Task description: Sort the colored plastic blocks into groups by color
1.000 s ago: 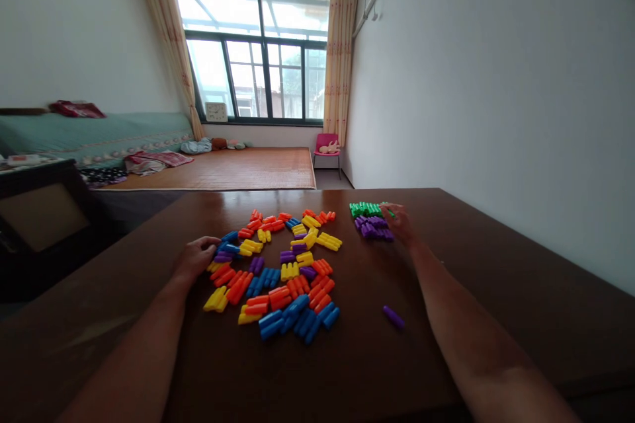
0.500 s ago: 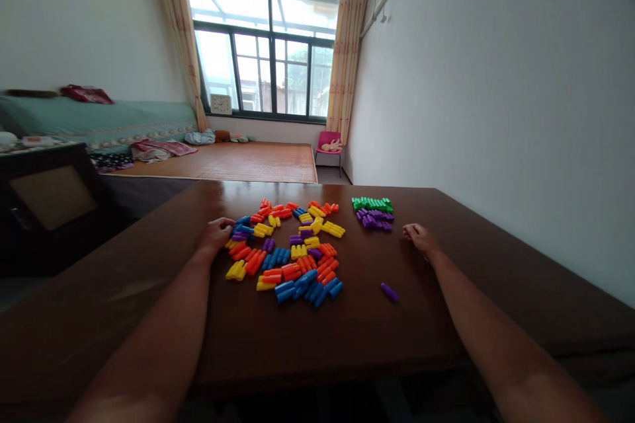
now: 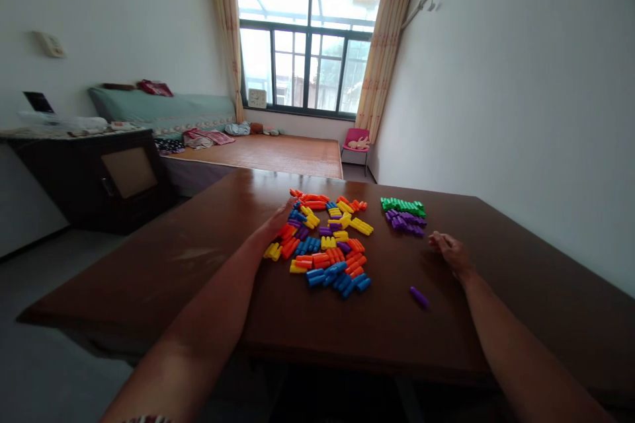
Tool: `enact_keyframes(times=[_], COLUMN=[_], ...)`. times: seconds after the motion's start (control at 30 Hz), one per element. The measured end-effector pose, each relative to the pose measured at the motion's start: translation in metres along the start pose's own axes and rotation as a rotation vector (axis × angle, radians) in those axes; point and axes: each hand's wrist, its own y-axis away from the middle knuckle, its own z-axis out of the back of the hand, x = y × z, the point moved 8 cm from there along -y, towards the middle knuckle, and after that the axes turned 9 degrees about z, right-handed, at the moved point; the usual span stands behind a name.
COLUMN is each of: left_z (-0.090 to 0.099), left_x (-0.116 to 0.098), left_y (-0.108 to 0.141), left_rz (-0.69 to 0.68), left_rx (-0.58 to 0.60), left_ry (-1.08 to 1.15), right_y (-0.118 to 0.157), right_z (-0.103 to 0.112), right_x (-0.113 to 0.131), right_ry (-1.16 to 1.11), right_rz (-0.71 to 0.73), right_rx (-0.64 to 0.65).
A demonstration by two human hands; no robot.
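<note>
Red, blue, yellow and purple plastic pieces form a loose pile on the brown table (image 3: 198,244). At the pile's far left edge, my left hand (image 3: 284,213) touches the pieces beside a blue one; its fingertips are too small to read. To the right of the pile lie a row of green pieces (image 3: 403,205) and, just nearer, a group of purple pieces (image 3: 405,221). My right hand (image 3: 450,251) rests on the table right of the purple group, fingers curled together. A single purple piece (image 3: 419,297) lies apart, nearer the front edge.
Beyond the table stands a bed (image 3: 288,153) with cloths on it, and a pink chair (image 3: 356,139) by the wall. A dark cabinet (image 3: 84,172) is at the left. The table's front edge runs below the pile.
The view has swung left, shifting everything rightward. My left hand has moved farther along the pile's left side, toward the red pieces at the back. My right hand stays near the purple group.
</note>
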Motion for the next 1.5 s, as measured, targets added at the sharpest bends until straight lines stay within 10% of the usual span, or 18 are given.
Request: enact_keyframes(times=[0.1, 0.3, 0.57, 0.83, 1.13, 1.5], left_z=[0.004, 0.017, -0.021, 0.001, 0.01, 0.011], left_x=[0.001, 0.007, -0.008, 0.0, 0.003, 0.012], left_y=[0.002, 0.012, 0.021, 0.011, 0.011, 0.0], left_rz=[0.047, 0.125, -0.159, -0.154, -0.146, -0.179], left_rx=[-0.012, 0.057, 0.313, -0.061, -0.099, -0.091], left_ry=[0.166, 0.027, -0.385, -0.632, -0.671, -0.749], right_y=[0.009, 0.072, 0.108, 0.046, 0.048, -0.002], right_z=[0.002, -0.024, -0.064, -0.134, -0.257, -0.176], right_x=[0.022, 0.079, 0.114, 0.163, 0.228, 0.172], right_ry=[-0.057, -0.053, 0.111, 0.324, 0.388, -0.163], right_rz=[-0.003, -0.052, 0.102, 0.595, 0.829, 0.409], right_rx=[0.097, 0.893, 1.211, 0.545, 0.745, 0.595])
